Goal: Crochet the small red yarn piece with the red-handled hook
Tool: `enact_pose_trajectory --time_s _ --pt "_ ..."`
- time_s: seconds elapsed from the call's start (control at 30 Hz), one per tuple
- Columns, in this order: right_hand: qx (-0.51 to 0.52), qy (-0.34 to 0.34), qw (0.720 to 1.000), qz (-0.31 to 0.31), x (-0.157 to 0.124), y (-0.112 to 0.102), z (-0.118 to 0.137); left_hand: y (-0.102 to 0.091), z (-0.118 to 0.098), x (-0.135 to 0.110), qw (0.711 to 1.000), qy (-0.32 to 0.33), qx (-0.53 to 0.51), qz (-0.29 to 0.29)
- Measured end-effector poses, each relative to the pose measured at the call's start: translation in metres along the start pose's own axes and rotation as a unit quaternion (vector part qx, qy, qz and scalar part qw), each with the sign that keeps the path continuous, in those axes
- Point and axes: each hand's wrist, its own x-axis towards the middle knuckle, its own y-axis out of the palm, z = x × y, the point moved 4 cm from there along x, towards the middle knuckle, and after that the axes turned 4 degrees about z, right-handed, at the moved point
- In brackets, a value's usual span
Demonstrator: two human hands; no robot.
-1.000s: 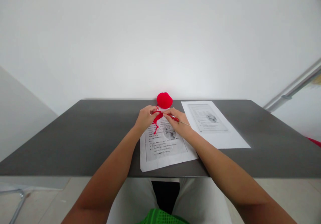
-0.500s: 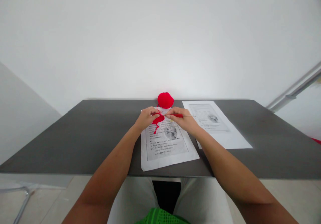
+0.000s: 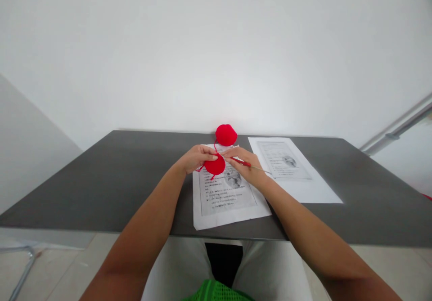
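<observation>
Since the frame half a second earlier, the red disc (image 3: 215, 166) has swung from a narrow, slanted oval to show its round face, and the red-handled tool (image 3: 240, 161) has tipped from nearly level so that its thin metal end slopes down past the right hand (image 3: 248, 171). The disc is now between the two hands, above the near printed sheet (image 3: 222, 221).

The left hand (image 3: 197, 158) has its grip clamped on the disc's upper left edge, thumb on top. The right hand's grip is closed around the tool, fingers pointing at the same edge; whether the tool's working tip is inside a stitch is too small to tell. A yarn strand (image 3: 215, 146) runs from the red yarn ball (image 3: 226, 135) at the back of the dark surface (image 3: 141, 179) to the fingertips.

To do this well, I would keep the left pinch close to the stitch being worked, so the rim stays firm without curling. The strand wants light, even tension, and the tool small turns of the fingers. The short loose tail (image 3: 212, 177) below the disc is best kept out of the stitches.
</observation>
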Motion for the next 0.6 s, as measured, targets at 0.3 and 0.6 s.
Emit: enact_pose_trajectory --time_s 0.3,0.6 --pt "-0.045 -0.039 0.998 0.026 -0.001 0.004 -0.001 0.003 -0.003 -0.001 0.998 0.000 0.055 0.009" --pt "0.089 0.109 0.988 -0.059 0.001 -0.001 -0.012 0.000 -0.006 0.000 0.992 0.062 0.110 -0.027"
